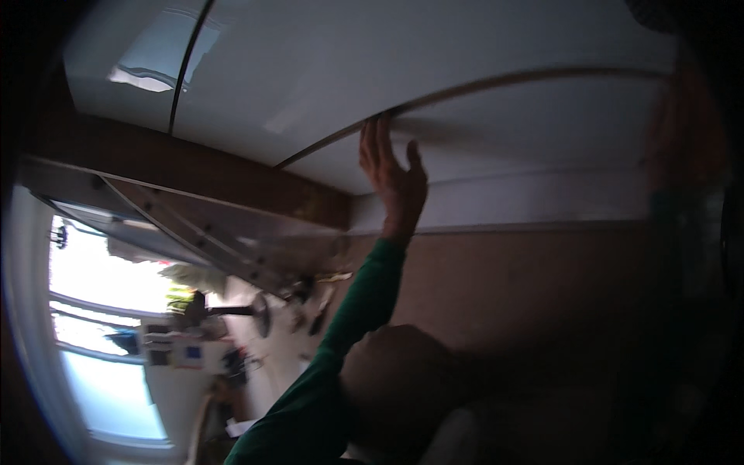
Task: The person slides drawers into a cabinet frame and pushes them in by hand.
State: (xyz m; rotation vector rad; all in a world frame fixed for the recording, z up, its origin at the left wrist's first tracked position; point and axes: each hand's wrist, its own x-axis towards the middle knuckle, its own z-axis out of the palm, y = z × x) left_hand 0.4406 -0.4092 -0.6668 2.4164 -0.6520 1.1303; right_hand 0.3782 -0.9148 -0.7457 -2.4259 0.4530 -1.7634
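Observation:
My left hand, in a green sleeve, reaches up to a glossy white panel. Its fingers are stretched out and its thumb stands apart, and the fingertips touch the thin dark edge of the panel. Below that edge lies another pale flat surface, on which the hand casts a shadow. Far to the right, my right hand is dim and smeared, near the right end of the same curved edge. Its fingers cannot be made out.
A brown wooden beam runs under the panel at left. Below it is a slanting strip with holes. A bright window and blurred clutter lie at lower left. A rounded brownish shape sits beside my left forearm.

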